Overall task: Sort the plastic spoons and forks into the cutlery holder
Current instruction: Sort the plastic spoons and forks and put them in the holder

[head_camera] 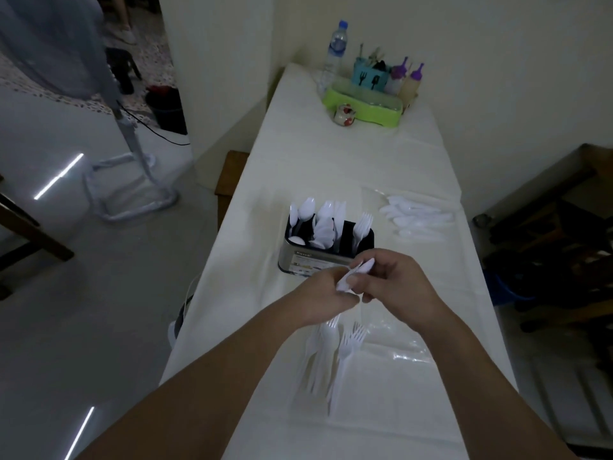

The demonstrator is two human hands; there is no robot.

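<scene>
A black cutlery holder [300,257] stands mid-table with white spoons [323,224] in its left and middle parts and forks [361,227] in its right part. Just in front of it my left hand [323,298] and my right hand [396,282] meet. Both pinch white plastic cutlery [355,272] held between them; I cannot tell whether it is spoons or forks. A pile of loose white forks [335,353] lies on the table below my hands. More white spoons [414,219] lie in a clear bag at the right.
The long white table [331,161] has a wall along its right and far side. At the far end stand a green tray [365,104], a water bottle [335,51], a small jar [344,114] and purple-capped bottles [413,81]. An empty clear bag [401,346] lies near the forks.
</scene>
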